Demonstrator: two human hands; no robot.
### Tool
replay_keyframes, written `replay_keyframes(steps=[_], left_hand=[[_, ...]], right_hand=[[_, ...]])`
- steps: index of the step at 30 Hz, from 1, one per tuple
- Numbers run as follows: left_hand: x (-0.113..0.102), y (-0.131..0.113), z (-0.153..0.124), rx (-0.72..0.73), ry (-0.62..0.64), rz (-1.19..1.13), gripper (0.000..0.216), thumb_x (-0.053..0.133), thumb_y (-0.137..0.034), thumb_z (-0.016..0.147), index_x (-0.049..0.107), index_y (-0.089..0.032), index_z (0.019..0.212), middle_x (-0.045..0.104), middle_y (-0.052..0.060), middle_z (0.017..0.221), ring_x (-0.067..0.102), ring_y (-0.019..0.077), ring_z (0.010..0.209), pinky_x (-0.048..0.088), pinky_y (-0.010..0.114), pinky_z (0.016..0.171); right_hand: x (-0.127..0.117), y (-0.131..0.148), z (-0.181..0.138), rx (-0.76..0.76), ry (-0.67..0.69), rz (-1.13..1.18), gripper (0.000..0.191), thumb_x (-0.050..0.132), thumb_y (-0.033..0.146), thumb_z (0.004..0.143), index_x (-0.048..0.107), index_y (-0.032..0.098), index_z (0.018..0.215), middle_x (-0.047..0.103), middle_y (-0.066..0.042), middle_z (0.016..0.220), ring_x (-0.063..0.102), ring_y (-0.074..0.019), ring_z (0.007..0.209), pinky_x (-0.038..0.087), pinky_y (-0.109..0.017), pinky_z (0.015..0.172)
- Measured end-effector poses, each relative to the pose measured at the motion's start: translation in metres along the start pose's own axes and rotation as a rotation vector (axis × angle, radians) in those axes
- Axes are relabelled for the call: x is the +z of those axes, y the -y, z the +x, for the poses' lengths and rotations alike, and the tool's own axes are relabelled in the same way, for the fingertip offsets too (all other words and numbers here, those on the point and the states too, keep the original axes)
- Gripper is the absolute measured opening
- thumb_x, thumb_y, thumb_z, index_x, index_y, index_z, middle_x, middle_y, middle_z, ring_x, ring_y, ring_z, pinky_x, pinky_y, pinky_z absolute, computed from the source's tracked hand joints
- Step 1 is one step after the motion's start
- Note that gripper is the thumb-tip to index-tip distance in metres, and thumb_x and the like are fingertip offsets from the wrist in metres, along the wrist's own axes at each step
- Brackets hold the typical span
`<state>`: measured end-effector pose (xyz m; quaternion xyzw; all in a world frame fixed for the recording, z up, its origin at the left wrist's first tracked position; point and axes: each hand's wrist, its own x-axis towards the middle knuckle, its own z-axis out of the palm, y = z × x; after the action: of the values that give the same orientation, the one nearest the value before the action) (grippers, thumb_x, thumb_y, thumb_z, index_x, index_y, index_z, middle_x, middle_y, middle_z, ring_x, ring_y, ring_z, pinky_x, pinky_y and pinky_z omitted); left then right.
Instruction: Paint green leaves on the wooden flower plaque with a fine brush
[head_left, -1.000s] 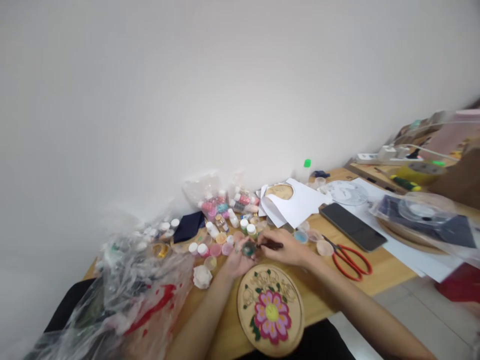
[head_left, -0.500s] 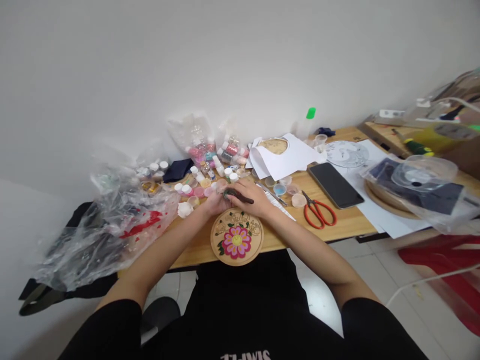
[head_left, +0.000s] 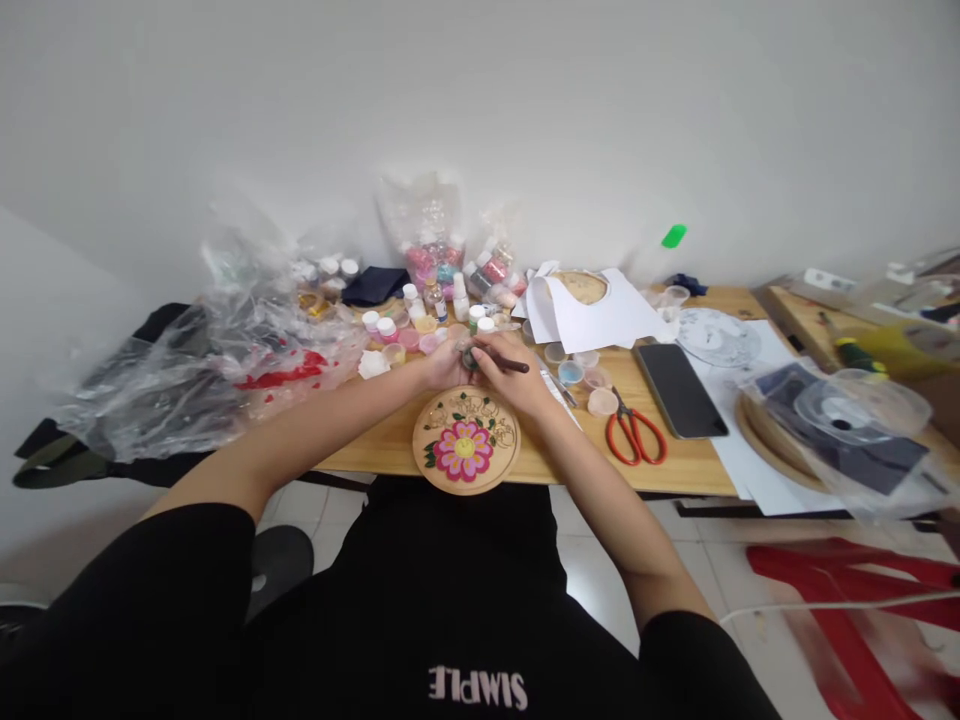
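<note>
My left hand (head_left: 447, 364) is closed around a small cup (head_left: 469, 357) with dark green in it, just above the far edge of the round wooden board. My right hand (head_left: 504, 356) meets it from the other side, fingers wrapped around a thin tool with a dark brown handle (head_left: 514, 366). The tool's working end is at the cup, too small to make out. Below both hands lies the round wooden board (head_left: 504, 470), at the table's front edge. It carries a pink and magenta flower with a yellow centre, green leaves and uncoloured outlines.
Small tubs and white-capped bottles (head_left: 460, 300) crowd behind my hands. To the right are a blue tub (head_left: 571, 372), red-handled scissors (head_left: 636, 438), a phone (head_left: 681, 390) and cut paper (head_left: 585, 318). Crumpled clear plastic (head_left: 195, 380) covers the left side. A red stool (head_left: 840, 600) stands below right.
My view has shifted, so the board appears slightly higher and further left. Both hands stay together at the cup, and the green cup between them shows more plainly now.
</note>
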<state>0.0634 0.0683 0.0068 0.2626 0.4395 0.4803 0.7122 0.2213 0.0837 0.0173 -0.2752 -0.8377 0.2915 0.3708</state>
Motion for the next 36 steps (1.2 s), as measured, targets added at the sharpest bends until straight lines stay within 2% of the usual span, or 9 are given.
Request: replay_keyframes(steps=[5, 9, 11, 15, 21, 26, 30, 33, 36], left_hand=[[0.001, -0.003, 0.0, -0.112, 0.002, 0.036, 0.051, 0.043, -0.045, 0.1, 0.06, -0.014, 0.063, 0.058, 0.005, 0.054, 0.051, 0.0146, 0.051, 0.042, 0.027, 0.055], [0.004, -0.005, -0.003, -0.099, 0.058, 0.062, 0.06, 0.035, -0.058, 0.1, 0.058, -0.016, 0.063, 0.057, 0.004, 0.053, 0.052, 0.0141, 0.051, 0.04, 0.026, 0.052], [0.006, -0.008, -0.003, -0.09, 0.067, 0.081, 0.062, 0.032, -0.06, 0.1, 0.059, -0.016, 0.065, 0.057, 0.004, 0.054, 0.052, 0.0142, 0.05, 0.038, 0.026, 0.051], [0.013, -0.015, -0.006, -0.061, 0.021, 0.103, 0.065, 0.039, -0.066, 0.097, 0.056, -0.016, 0.058, 0.054, 0.003, 0.049, 0.047, 0.0125, 0.046, 0.03, 0.026, 0.047], [0.025, -0.018, -0.014, -0.037, 0.002, 0.155, 0.074, 0.014, -0.059, 0.104, 0.055, -0.015, 0.062, 0.054, 0.004, 0.052, 0.048, 0.012, 0.053, 0.035, 0.024, 0.054], [0.03, -0.02, -0.018, -0.062, 0.007, 0.117, 0.072, 0.02, -0.067, 0.101, 0.053, -0.016, 0.062, 0.051, 0.002, 0.052, 0.045, 0.0119, 0.052, 0.033, 0.025, 0.054], [0.037, -0.023, -0.022, -0.074, 0.013, 0.17, 0.079, 0.002, -0.062, 0.102, 0.052, -0.015, 0.061, 0.051, 0.003, 0.052, 0.048, 0.0113, 0.053, 0.035, 0.024, 0.057], [0.039, -0.023, -0.024, -0.08, -0.008, 0.222, 0.077, 0.007, -0.069, 0.099, 0.052, -0.017, 0.064, 0.05, 0.003, 0.051, 0.048, 0.013, 0.053, 0.036, 0.024, 0.053], [0.038, -0.021, -0.025, -0.076, -0.046, 0.254, 0.077, 0.008, -0.074, 0.097, 0.053, -0.018, 0.067, 0.049, 0.002, 0.049, 0.046, 0.0129, 0.051, 0.029, 0.023, 0.048]], right_hand=[[-0.004, -0.001, 0.002, 0.024, 0.034, 0.054, 0.025, 0.056, 0.036, 0.095, 0.076, 0.022, 0.102, 0.077, -0.008, 0.104, 0.067, -0.0226, 0.102, 0.051, -0.04, 0.096], [-0.009, -0.002, 0.002, 0.083, 0.034, 0.049, 0.029, 0.055, 0.038, 0.095, 0.077, 0.02, 0.103, 0.077, -0.009, 0.103, 0.067, -0.0226, 0.099, 0.052, -0.04, 0.093], [-0.011, -0.001, 0.001, 0.098, 0.039, 0.084, 0.031, 0.054, 0.04, 0.096, 0.077, 0.021, 0.103, 0.078, -0.009, 0.103, 0.068, -0.0218, 0.097, 0.052, -0.039, 0.092], [-0.012, 0.001, 0.0, 0.116, 0.012, 0.2, 0.039, 0.052, 0.051, 0.096, 0.077, 0.022, 0.102, 0.078, -0.008, 0.1, 0.068, -0.0206, 0.093, 0.053, -0.039, 0.091], [-0.012, 0.002, -0.001, 0.185, -0.014, 0.39, 0.061, 0.05, 0.074, 0.087, 0.076, 0.02, 0.094, 0.074, -0.006, 0.084, 0.066, -0.0174, 0.075, 0.056, -0.037, 0.082], [-0.012, 0.004, 0.0, 0.163, -0.039, 0.456, 0.061, 0.051, 0.077, 0.084, 0.076, 0.021, 0.093, 0.073, -0.006, 0.092, 0.067, -0.0175, 0.079, 0.058, -0.037, 0.08], [-0.01, 0.004, 0.0, 0.22, -0.015, 0.581, 0.062, 0.055, 0.079, 0.079, 0.075, 0.022, 0.09, 0.07, -0.003, 0.078, 0.064, -0.0138, 0.063, 0.057, -0.033, 0.063], [-0.009, 0.003, 0.001, 0.273, -0.011, 0.649, 0.062, 0.06, 0.082, 0.073, 0.074, 0.022, 0.085, 0.069, -0.001, 0.068, 0.065, -0.0137, 0.06, 0.058, -0.031, 0.06], [-0.008, 0.003, 0.003, 0.327, -0.014, 0.7, 0.064, 0.064, 0.082, 0.066, 0.073, 0.021, 0.082, 0.068, 0.0, 0.063, 0.066, -0.0136, 0.059, 0.059, -0.03, 0.06]])
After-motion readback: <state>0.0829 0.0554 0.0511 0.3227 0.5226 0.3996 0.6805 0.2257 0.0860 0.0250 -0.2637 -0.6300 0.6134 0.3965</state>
